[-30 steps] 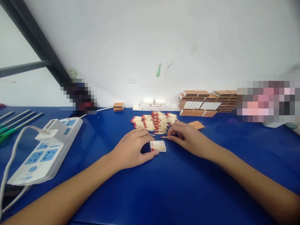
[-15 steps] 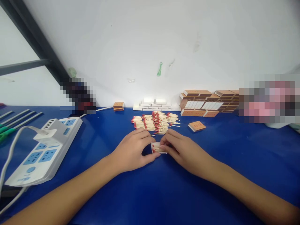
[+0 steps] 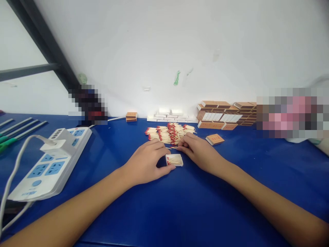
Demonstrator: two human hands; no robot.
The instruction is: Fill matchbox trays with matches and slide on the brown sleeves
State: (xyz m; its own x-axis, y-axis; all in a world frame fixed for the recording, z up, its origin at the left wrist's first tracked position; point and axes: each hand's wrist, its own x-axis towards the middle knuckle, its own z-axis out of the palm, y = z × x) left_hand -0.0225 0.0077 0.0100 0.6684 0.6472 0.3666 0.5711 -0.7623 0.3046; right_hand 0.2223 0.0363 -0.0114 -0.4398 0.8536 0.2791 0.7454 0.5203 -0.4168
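A small white matchbox tray (image 3: 174,160) holding red-tipped matches lies on the blue table (image 3: 180,202). My left hand (image 3: 146,163) grips the tray's left end between thumb and fingers. Just behind the tray, my right hand (image 3: 197,152) has its fingertips on loose matches at the near edge of the pile of matches (image 3: 171,133). Whether it pinches a match I cannot tell for sure; the fingers are curled together on one.
A white power strip (image 3: 51,163) with a plugged charger lies at the left. Stacked brown matchbox sleeves (image 3: 226,115) and white trays (image 3: 171,115) line the wall. One brown sleeve (image 3: 215,139) lies alone right of the pile. Green-handled tools (image 3: 10,133) sit far left.
My right hand left the tray and reached back to the near edge of the match pile. My left hand kept its hold on the tray.
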